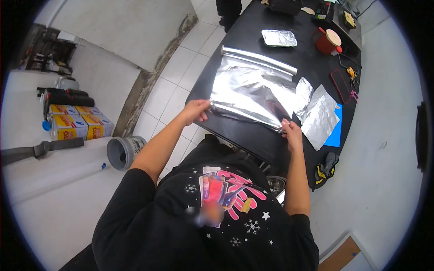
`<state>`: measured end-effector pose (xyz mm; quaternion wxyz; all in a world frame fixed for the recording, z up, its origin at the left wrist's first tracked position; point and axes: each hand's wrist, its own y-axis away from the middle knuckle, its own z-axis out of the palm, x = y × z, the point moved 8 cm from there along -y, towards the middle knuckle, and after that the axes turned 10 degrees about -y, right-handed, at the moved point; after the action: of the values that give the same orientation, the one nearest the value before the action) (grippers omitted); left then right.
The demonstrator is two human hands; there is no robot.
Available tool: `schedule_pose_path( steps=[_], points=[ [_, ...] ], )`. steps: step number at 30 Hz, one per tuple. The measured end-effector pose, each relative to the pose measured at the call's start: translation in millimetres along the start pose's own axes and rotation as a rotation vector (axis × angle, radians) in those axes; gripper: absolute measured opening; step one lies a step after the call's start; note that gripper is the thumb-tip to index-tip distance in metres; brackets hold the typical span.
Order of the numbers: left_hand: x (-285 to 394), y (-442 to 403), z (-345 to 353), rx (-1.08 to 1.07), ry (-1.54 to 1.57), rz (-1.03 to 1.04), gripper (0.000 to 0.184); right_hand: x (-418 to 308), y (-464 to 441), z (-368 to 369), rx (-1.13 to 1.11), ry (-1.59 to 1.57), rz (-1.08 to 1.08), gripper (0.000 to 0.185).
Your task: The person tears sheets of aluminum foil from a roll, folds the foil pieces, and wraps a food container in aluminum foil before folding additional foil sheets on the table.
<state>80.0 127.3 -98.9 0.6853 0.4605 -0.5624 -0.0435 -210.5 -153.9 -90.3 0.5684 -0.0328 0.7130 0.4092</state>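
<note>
A wide sheet of aluminium foil (246, 88) lies unrolled over the black table, creased and shiny. Its far end runs up to the foil roll (260, 61), which rests crosswise behind it. My left hand (197, 111) pinches the near left corner of the sheet at the table's edge. At the near right corner, my right hand (291, 131) grips the foil between thumb and fingers. Beside the sheet on the right lie a crumpled foil piece (304, 92) and a larger loose foil piece (320, 118), the latter partly over a blue sheet (333, 131).
A foil-covered tray (279, 38) sits farther back on the table (203, 83). Near the right edge are a red pot with a lid (328, 41), a red-edged phone (340, 86) and keys (351, 72). A bucket (124, 152) and stacked boxes (81, 123) are at left. Another person's legs (228, 11) show at the top.
</note>
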Motion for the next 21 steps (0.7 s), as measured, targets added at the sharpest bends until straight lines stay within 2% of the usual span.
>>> schedule_pose_path(
  steps=[4,7,10,14,17,21],
  points=[
    [-2.9,-0.5,1.5,-0.014,-0.129,0.073,0.024,1.8,6.5,-0.3,-0.078,0.072,-0.029,0.017],
    [-0.5,0.1,4.5,-0.001,-0.275,0.061,0.017,2.1,8.8,-8.8,-0.042,0.188,0.032,0.016],
    [1.7,6.4,6.9,0.029,-0.309,0.031,0.014,0.8,10.2,-0.6,0.000,0.120,-0.112,0.016],
    [-3.6,10.4,5.0,0.051,-0.218,0.082,0.019,5.5,25.8,-6.3,0.001,0.044,0.080,0.013],
    [-6.7,12.0,2.0,0.028,-0.276,0.203,0.015,15.8,28.7,-11.0,-0.077,-0.041,0.061,0.011],
    [-10.2,18.9,3.6,-0.010,-0.178,0.192,0.011,13.3,44.9,7.3,-0.145,-0.315,0.089,0.013]
  ],
)
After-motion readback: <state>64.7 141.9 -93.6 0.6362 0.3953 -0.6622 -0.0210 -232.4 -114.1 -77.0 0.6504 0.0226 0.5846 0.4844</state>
